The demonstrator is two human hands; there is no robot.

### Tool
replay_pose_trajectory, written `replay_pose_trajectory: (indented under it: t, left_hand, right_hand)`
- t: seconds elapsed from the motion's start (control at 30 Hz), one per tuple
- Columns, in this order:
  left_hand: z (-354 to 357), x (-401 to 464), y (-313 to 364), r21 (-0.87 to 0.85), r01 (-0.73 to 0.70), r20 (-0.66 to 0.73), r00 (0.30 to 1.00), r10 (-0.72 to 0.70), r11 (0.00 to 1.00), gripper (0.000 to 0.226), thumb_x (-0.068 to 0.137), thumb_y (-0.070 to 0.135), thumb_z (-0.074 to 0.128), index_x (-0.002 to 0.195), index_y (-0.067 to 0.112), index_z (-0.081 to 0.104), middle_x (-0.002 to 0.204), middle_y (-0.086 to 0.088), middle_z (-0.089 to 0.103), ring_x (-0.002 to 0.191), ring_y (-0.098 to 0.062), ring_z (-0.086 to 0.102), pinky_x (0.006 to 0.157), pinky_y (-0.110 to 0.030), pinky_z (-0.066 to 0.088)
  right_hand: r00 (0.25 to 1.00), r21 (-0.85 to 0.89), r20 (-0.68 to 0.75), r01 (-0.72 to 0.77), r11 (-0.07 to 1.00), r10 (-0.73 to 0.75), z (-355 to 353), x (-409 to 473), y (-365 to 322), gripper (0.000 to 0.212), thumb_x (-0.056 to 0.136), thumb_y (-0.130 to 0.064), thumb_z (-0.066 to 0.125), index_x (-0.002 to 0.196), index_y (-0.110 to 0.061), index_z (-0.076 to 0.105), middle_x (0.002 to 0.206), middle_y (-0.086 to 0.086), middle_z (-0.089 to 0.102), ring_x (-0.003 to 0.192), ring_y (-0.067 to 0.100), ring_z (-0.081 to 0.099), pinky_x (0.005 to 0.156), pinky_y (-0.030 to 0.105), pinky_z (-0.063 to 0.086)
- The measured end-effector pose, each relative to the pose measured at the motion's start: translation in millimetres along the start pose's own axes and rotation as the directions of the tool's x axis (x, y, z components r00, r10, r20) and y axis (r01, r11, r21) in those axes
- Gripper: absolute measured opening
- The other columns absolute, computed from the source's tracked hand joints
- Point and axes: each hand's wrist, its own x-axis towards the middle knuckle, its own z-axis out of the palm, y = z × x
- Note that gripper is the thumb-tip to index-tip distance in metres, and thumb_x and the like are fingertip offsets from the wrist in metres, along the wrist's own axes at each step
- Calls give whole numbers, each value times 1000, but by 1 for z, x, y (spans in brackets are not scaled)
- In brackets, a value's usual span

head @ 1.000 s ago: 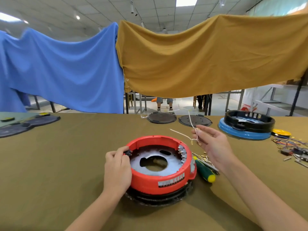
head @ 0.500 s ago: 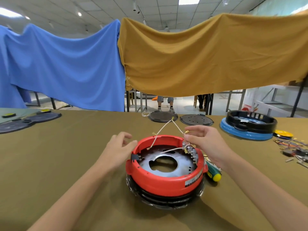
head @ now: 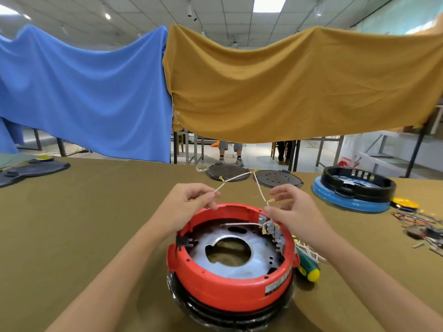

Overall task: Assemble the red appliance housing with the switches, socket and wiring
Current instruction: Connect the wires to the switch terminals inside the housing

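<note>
The round red housing [head: 230, 293] sits upside down on a black base in front of me, with a metal plate [head: 230, 267] inside. A black socket [head: 183, 240] is set in its left wall and a row of switch terminals [head: 275, 233] lines its right wall. A thin white wire [head: 242, 176] with brass terminals arches above the far rim. My left hand [head: 187, 207] pinches one leg of the wire. My right hand [head: 292, 212] pinches the other leg near a brass terminal. Another white wire [head: 242, 224] lies inside, running to the switches.
A green and yellow screwdriver [head: 308, 264] and loose white wires lie right of the housing. A black housing on a blue lid [head: 354, 188] stands at the back right, with coloured wires and parts [head: 422, 226] near the right edge. Dark discs [head: 275, 178] lie at the back.
My left hand left the housing's side and took hold of one leg of the wire. My right hand brought the wire over the housing. The housing turned a little on the table.
</note>
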Motion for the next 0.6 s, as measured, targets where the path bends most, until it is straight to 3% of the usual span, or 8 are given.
replay_pose_trajectory:
  t: [0.07,0.17,0.27,0.37,0.43,0.5,0.6]
  left_hand:
    - [0,4,-6,11,-13,25,1000,13,1000,16,97,14,62,97,22,75,78,4,77,77,-1,67,75,-9,46]
    - [3,7,-15,-16,-25,62,998,26,1000,14,94,11,65,95,19,77,78,2,77,76,-6,69,78,-16,51]
    - [7,6,-18,-102,-60,88,994,69,993,8,87,11,72,91,15,78,78,-2,77,71,-5,69,72,-15,51]
    - [6,3,-23,-198,-64,40,997,73,978,11,79,22,76,87,14,78,80,-7,77,71,-9,70,72,-18,53]
    - [2,1,-27,-251,-25,22,999,31,968,13,75,26,78,87,19,77,83,-10,77,78,-16,72,75,-22,55]
    - [-2,-1,-30,-309,-7,22,1000,14,951,13,75,23,78,88,20,77,86,-12,77,81,-17,73,75,-22,55]
    - [-3,-1,-31,-347,-27,18,999,36,937,10,80,20,75,89,17,77,88,-11,77,79,-14,72,71,-18,54]
  right_hand:
    - [975,-299,-43,196,934,-218,5,4,-5,50,86,-29,74,131,-25,54,129,-8,48,122,9,44,106,29,40]
    - [818,-449,49,531,719,-573,15,12,-29,63,86,-34,74,142,-18,49,142,-4,44,135,13,29,114,22,19]
    - [726,-465,291,677,571,-623,31,26,-52,60,89,-40,68,141,-18,51,139,-1,53,135,18,37,116,29,25]
    - [750,-328,405,653,683,-523,42,38,-59,26,94,-30,64,118,-21,68,103,-1,68,98,10,56,89,32,45]
    - [775,-174,332,610,773,-537,44,41,-53,13,94,-20,64,102,-19,75,88,-4,66,81,2,55,76,19,43]
    - [820,-72,258,544,836,-511,45,43,-43,13,94,-16,64,97,-20,76,86,-11,62,80,-2,55,74,10,38]
    - [851,7,266,469,883,-454,48,48,-32,14,95,-18,64,96,-24,76,87,-11,61,81,4,58,74,12,41]
